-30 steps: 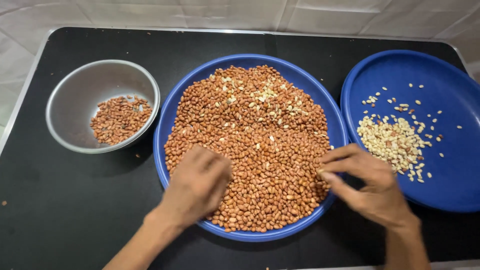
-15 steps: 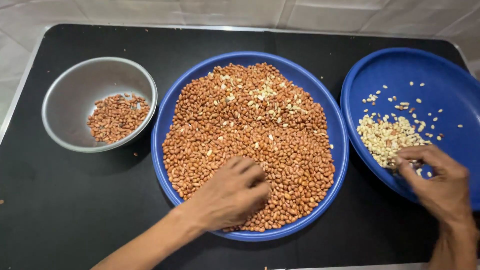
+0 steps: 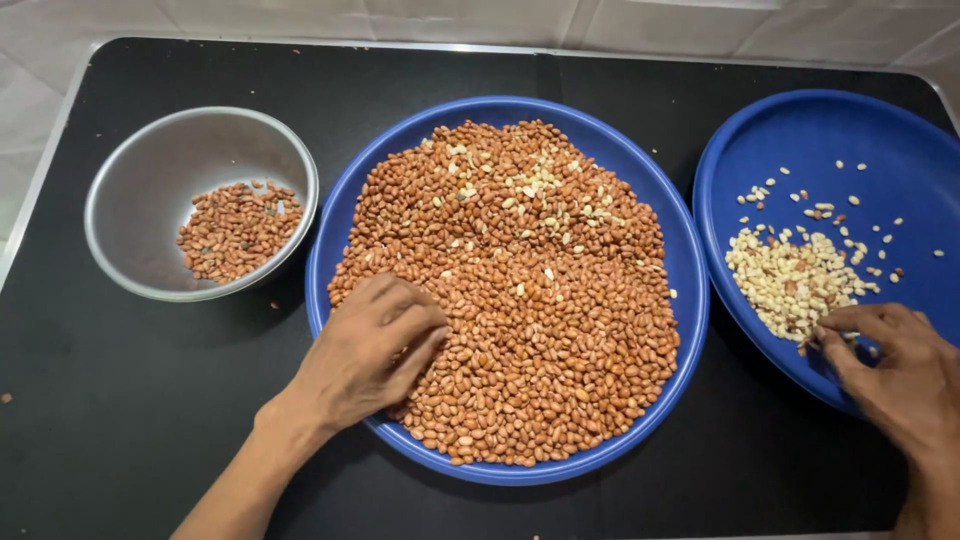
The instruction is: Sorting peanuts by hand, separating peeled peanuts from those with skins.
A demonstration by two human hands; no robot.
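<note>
While the left hand [image 3: 365,350] rests on the big pile of red-brown peanuts [image 3: 520,290], its fingers [image 3: 420,335] are bent and lie narrow on the nuts. I cannot tell if they hold any. These peanuts fill the big blue plate [image 3: 685,290] in the middle of the black tabletop [image 3: 120,420]. A few pale peanuts with no skin [image 3: 545,195] are mixed in near the far side of that pile.

The right hand [image 3: 895,370] is at the near right edge of the tabletop. It sits over the near rim of the second blue plate [image 3: 860,125]. Its fingers [image 3: 850,325] are pinched close together, right at the edge of the heap of pale peeled peanuts [image 3: 790,280]. I cannot tell if a nut is between them. More pale nuts lie spread out on the far part of this plate. This plate stands just beside the big one, at the right edge of the tabletop.

A round metal bowl [image 3: 150,180] stands near the left edge, close to the big plate. It has a small heap of red-brown peanuts [image 3: 235,230] inside.

A few tiny crumbs [image 3: 8,398] lie on the tabletop by the left edge.
</note>
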